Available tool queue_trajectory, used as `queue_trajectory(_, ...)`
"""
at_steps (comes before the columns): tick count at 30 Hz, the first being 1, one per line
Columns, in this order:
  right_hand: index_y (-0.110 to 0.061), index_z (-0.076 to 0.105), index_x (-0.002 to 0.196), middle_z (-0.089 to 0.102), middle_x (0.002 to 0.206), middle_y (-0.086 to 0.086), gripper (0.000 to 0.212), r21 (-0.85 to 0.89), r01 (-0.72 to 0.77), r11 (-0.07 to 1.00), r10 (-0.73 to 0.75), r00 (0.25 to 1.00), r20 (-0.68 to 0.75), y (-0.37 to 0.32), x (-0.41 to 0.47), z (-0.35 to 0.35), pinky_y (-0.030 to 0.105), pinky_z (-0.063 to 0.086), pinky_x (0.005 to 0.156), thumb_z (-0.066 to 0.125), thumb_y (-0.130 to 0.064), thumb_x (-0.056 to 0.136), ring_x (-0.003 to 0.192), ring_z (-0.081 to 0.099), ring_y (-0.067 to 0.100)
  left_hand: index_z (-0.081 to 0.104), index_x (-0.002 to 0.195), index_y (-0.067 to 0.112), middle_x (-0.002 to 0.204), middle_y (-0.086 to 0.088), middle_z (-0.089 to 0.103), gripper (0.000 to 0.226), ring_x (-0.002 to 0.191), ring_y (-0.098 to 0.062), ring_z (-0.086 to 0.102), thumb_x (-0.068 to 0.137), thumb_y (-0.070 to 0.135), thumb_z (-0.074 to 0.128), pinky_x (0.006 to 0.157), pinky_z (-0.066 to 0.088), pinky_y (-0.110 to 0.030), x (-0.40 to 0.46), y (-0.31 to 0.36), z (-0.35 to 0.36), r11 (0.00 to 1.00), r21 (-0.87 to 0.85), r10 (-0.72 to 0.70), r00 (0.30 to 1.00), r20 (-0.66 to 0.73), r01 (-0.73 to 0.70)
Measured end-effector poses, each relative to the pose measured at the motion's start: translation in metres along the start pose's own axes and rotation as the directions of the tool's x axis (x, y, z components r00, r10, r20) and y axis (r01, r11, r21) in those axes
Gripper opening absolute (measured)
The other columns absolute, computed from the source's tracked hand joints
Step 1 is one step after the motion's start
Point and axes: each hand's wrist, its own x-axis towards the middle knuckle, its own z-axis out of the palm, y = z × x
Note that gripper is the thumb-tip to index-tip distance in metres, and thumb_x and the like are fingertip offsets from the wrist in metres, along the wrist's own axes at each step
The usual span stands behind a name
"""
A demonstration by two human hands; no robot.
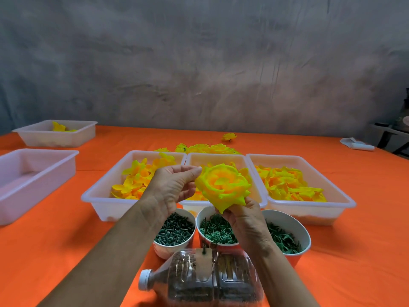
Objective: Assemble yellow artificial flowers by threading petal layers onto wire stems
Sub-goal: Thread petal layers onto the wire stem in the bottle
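A yellow flower head [223, 187] of stacked petal layers is held up in front of the middle tray. My right hand [243, 220] grips it from underneath. My left hand [174, 187] touches its left rim with thumb and fingertips. A thin dark wire stem [205, 234] stands upright from a plastic bottle [199, 278] lying on its side near me. Three white trays hold loose yellow petals: the left tray [97, 193], the middle tray [257, 185], the right tray [345, 204].
Three paper cups stand in front of the trays: green pegs [174, 231], green rings [215, 231], green leaf pieces [285, 240]. Finished flowers [205, 148] lie behind the trays. Two more trays [33, 176] [57, 134] are at the left on the orange tablecloth.
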Motion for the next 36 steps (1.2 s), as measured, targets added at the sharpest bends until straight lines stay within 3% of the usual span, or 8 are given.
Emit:
queue_trajectory(5,-0.012,0.069,0.088,0.075,0.086,0.002,0.021,0.118,0.008,0.993,0.004,0.995,-0.104,0.000,0.005,-0.002,0.030,0.059,0.069,0.060,-0.002,0.073,0.080,0.070,0.016,0.059,0.077,0.009,0.070,-0.005,0.060,0.016,0.055,-0.014,0.052,0.083,0.020,0.069,0.039,0.045,-0.018,-0.003,-0.006,-0.001,0.997,0.052,-0.060,0.998,-0.018,0.060)
queue_trajectory(8,-0.012,0.067,0.091,0.074,0.085,0.001,0.023,0.124,0.008,0.992,0.009,0.990,-0.138,0.000,0.004,-0.002,0.030,0.059,0.067,0.058,0.002,0.076,0.080,0.070,0.018,0.062,0.081,0.009,0.073,-0.005,0.063,0.018,0.055,-0.013,0.053,0.086,0.026,0.066,0.040,0.045,-0.019,-0.007,-0.009,0.000,0.981,0.154,-0.127,0.991,0.051,0.118)
queue_trajectory(11,-0.009,0.066,0.097,0.073,0.090,0.005,0.031,0.127,0.006,0.992,0.014,0.988,-0.154,-0.001,0.004,0.000,0.033,0.059,0.069,0.063,-0.008,0.066,0.090,0.066,0.026,0.065,0.084,0.008,0.072,-0.005,0.065,0.016,0.051,-0.011,0.056,0.087,0.024,0.065,0.041,0.046,-0.018,-0.009,-0.011,0.002,0.968,0.203,-0.178,0.976,0.129,0.149)
queue_trajectory(17,-0.006,0.066,0.097,0.074,0.085,0.003,0.033,0.070,-0.012,0.998,0.022,0.989,-0.148,-0.001,0.001,-0.001,0.033,0.060,0.068,0.065,-0.010,0.065,0.080,0.070,0.019,0.060,0.078,0.005,0.055,-0.004,0.065,0.009,0.040,-0.007,0.054,0.082,0.002,0.068,0.038,0.044,-0.017,-0.009,-0.013,0.001,0.979,0.167,-0.133,0.986,0.097,0.115)
queue_trajectory(21,-0.014,0.075,0.084,0.075,0.084,0.004,0.018,-0.008,-0.023,1.000,0.022,0.991,-0.132,0.002,0.000,-0.001,0.036,0.059,0.072,0.069,-0.008,0.068,0.080,0.070,0.018,0.055,0.077,0.008,0.053,-0.004,0.059,0.019,0.035,-0.006,0.049,0.082,-0.008,0.064,0.036,0.044,-0.017,-0.007,-0.017,0.003,0.983,0.173,-0.068,0.997,0.022,0.064)
queue_trajectory(25,-0.022,0.078,0.076,0.075,0.081,0.001,0.022,-0.058,0.016,0.998,-0.021,0.996,-0.085,0.001,-0.002,0.002,0.027,0.057,0.067,0.068,-0.002,0.072,0.078,0.070,0.014,0.053,0.077,0.010,0.060,-0.003,0.055,0.021,0.040,-0.009,0.052,0.086,-0.009,0.056,0.039,0.047,-0.019,-0.003,-0.022,0.006,0.979,0.206,0.009,1.000,-0.026,-0.004)
queue_trajectory(30,-0.016,0.075,0.077,0.074,0.080,0.002,0.027,-0.028,-0.009,1.000,0.004,0.984,-0.181,0.003,0.004,0.002,0.028,0.058,0.067,0.062,0.008,0.080,0.078,0.066,0.019,0.055,0.082,0.010,0.067,-0.006,0.064,0.011,0.044,-0.011,0.061,0.090,0.004,0.060,0.043,0.053,-0.024,0.002,-0.023,0.011,0.998,0.043,-0.048,0.999,0.020,0.047)
queue_trajectory(36,-0.015,0.073,0.085,0.075,0.080,0.001,0.020,-0.068,0.003,0.998,-0.016,0.979,-0.205,0.002,0.008,0.002,0.024,0.055,0.063,0.064,0.003,0.081,0.076,0.068,0.015,0.055,0.084,0.005,0.062,-0.008,0.065,0.013,0.049,-0.015,0.063,0.084,-0.007,0.061,0.044,0.054,-0.024,0.011,-0.019,0.011,0.982,-0.110,-0.149,0.988,0.048,0.154)
